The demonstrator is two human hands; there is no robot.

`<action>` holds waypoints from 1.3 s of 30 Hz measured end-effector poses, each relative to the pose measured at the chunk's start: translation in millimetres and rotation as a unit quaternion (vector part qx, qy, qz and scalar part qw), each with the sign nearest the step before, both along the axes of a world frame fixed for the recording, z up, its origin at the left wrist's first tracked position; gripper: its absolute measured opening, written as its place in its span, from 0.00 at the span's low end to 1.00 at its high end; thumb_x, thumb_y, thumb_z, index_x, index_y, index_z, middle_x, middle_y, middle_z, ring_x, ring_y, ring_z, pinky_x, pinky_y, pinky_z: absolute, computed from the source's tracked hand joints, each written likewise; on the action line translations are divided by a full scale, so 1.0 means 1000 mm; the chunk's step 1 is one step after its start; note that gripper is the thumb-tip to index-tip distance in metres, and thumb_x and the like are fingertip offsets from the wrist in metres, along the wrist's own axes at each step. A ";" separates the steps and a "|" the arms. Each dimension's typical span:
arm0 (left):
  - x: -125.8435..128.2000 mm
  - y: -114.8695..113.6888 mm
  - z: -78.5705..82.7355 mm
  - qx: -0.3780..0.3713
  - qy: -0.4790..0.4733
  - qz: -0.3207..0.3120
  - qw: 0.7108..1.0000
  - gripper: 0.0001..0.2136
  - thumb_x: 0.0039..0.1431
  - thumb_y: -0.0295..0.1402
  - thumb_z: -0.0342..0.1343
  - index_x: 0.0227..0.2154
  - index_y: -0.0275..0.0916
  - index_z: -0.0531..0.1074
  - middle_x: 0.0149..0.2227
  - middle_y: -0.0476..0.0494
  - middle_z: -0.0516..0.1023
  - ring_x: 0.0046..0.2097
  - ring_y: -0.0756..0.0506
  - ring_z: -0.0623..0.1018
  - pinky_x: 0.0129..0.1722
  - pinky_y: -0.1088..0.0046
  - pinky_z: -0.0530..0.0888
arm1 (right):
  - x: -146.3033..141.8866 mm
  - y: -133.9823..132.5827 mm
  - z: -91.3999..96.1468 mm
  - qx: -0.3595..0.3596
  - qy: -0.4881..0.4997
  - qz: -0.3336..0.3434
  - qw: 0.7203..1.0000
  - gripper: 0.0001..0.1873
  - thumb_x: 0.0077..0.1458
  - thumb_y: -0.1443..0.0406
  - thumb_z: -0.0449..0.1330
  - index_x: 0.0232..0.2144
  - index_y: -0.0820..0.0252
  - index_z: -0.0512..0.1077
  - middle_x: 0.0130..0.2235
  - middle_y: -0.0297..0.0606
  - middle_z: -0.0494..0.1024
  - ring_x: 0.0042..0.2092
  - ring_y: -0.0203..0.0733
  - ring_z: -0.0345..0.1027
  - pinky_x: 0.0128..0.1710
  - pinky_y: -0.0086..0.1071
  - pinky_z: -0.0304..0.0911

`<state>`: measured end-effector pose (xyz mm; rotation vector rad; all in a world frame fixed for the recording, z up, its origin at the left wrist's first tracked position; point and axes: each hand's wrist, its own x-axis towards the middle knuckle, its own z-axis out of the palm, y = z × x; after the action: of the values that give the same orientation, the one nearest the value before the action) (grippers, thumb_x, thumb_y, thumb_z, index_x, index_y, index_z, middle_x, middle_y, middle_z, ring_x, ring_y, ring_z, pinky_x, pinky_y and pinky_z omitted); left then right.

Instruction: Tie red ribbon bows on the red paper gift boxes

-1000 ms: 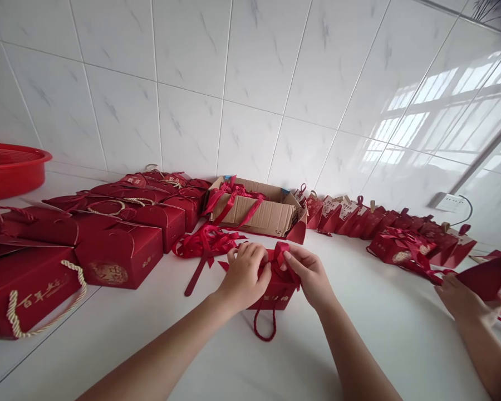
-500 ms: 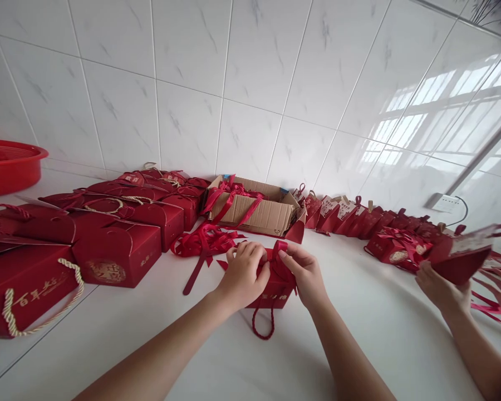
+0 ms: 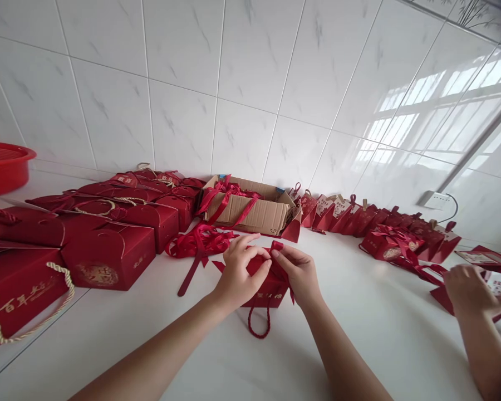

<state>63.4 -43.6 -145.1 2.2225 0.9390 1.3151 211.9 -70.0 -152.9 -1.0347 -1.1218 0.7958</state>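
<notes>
In front of me a small red gift box (image 3: 264, 294) sits on the white tabletop, its twisted cord handle (image 3: 259, 328) hanging toward me. My right hand (image 3: 297, 273) pinches a loop of red satin ribbon (image 3: 276, 245) above the box top. Thumb and index finger of my left hand (image 3: 239, 273) come together at the same ribbon, the other fingers lifted and spread. The ribbon between the hands is partly hidden by my fingers. Just beyond my left hand lies a heap of loose red ribbon (image 3: 200, 242), one tail stretching toward me.
Larger red gift boxes (image 3: 108, 256) crowd the left side. A cardboard box (image 3: 250, 214) with ribbons stands by the tiled wall. Small red boxes (image 3: 338, 214) line the back right. Another person's hand (image 3: 471, 289) works at red boxes on the right. A red basin (image 3: 8, 172) is far left.
My left hand's fingers have opened out from a tighter curl, while my right hand still pinches the ribbon loop. The other person has set the raised red box down in the row.
</notes>
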 end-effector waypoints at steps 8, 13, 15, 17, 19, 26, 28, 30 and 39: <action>0.003 0.002 -0.003 -0.123 -0.007 -0.010 0.992 0.10 0.52 0.45 0.58 0.29 0.47 0.79 0.55 0.47 0.70 0.63 0.37 0.57 0.61 0.47 0.55 | -0.002 0.000 -0.001 0.009 -0.003 0.003 1.000 0.08 0.44 0.59 0.68 0.25 0.56 0.78 0.26 0.33 0.74 0.31 0.38 0.64 0.36 0.33 0.62; 0.001 0.005 -0.001 -0.171 -0.038 -0.026 0.984 0.06 0.53 0.39 0.57 0.28 0.46 0.77 0.54 0.47 0.71 0.62 0.37 0.59 0.60 0.49 0.57 | -0.003 -0.001 0.001 -0.016 0.022 0.013 1.000 0.11 0.43 0.57 0.68 0.26 0.58 0.78 0.26 0.35 0.74 0.30 0.38 0.64 0.31 0.32 0.63; 0.000 0.006 0.000 -0.177 -0.049 -0.031 0.982 0.06 0.53 0.34 0.54 0.25 0.44 0.75 0.54 0.46 0.71 0.61 0.37 0.60 0.59 0.49 0.58 | -0.004 -0.002 0.003 -0.020 0.032 0.019 0.999 0.11 0.43 0.57 0.68 0.26 0.58 0.77 0.25 0.34 0.73 0.29 0.37 0.63 0.29 0.31 0.62; -0.001 0.005 0.001 -0.179 -0.042 -0.036 0.982 0.07 0.53 0.30 0.50 0.23 0.43 0.72 0.55 0.47 0.69 0.61 0.37 0.59 0.59 0.48 0.59 | -0.006 -0.003 0.003 -0.014 0.036 0.026 0.999 0.11 0.44 0.57 0.68 0.25 0.59 0.76 0.25 0.33 0.73 0.28 0.36 0.62 0.28 0.30 0.60; -0.001 0.004 0.001 -0.173 -0.025 -0.043 0.984 0.09 0.53 0.28 0.47 0.21 0.41 0.69 0.56 0.48 0.68 0.62 0.37 0.58 0.58 0.48 0.58 | -0.007 -0.004 0.004 -0.007 0.031 0.034 0.999 0.11 0.46 0.57 0.67 0.24 0.59 0.75 0.24 0.33 0.72 0.27 0.35 0.62 0.28 0.29 0.59; 0.002 -0.001 0.001 -0.119 0.017 -0.032 0.992 0.13 0.55 0.43 0.54 0.21 0.42 0.70 0.58 0.47 0.66 0.64 0.34 0.52 0.59 0.41 0.52 | -0.004 -0.002 0.002 0.002 0.039 -0.007 0.999 0.12 0.45 0.56 0.67 0.27 0.59 0.76 0.26 0.34 0.73 0.28 0.36 0.62 0.29 0.30 0.60; 0.004 -0.002 -0.001 -0.102 0.009 -0.023 0.995 0.10 0.52 0.42 0.58 0.23 0.43 0.73 0.57 0.46 0.67 0.63 0.34 0.53 0.59 0.42 0.52 | -0.003 -0.001 0.002 0.004 0.043 -0.010 0.999 0.12 0.44 0.56 0.68 0.26 0.59 0.76 0.25 0.33 0.72 0.27 0.36 0.62 0.28 0.30 0.59; 0.004 -0.001 -0.002 -0.115 -0.006 -0.022 0.993 0.07 0.51 0.40 0.58 0.24 0.43 0.74 0.56 0.46 0.69 0.63 0.34 0.54 0.59 0.43 0.54 | -0.003 -0.001 0.002 0.002 0.050 -0.004 0.999 0.12 0.43 0.56 0.68 0.25 0.59 0.76 0.25 0.33 0.72 0.27 0.36 0.62 0.27 0.30 0.59; -0.002 0.002 0.006 -0.208 -0.041 -0.057 0.976 0.06 0.45 0.25 0.51 0.21 0.42 0.69 0.57 0.47 0.68 0.64 0.36 0.55 0.60 0.44 0.52 | -0.002 0.003 -0.002 -0.005 0.093 0.009 0.996 0.12 0.45 0.58 0.68 0.33 0.57 0.77 0.28 0.34 0.75 0.31 0.39 0.66 0.34 0.34 0.64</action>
<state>61.6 -41.8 -138.7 1.8570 0.9403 1.0376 209.8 -67.2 -154.8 -0.9389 -0.9702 0.8933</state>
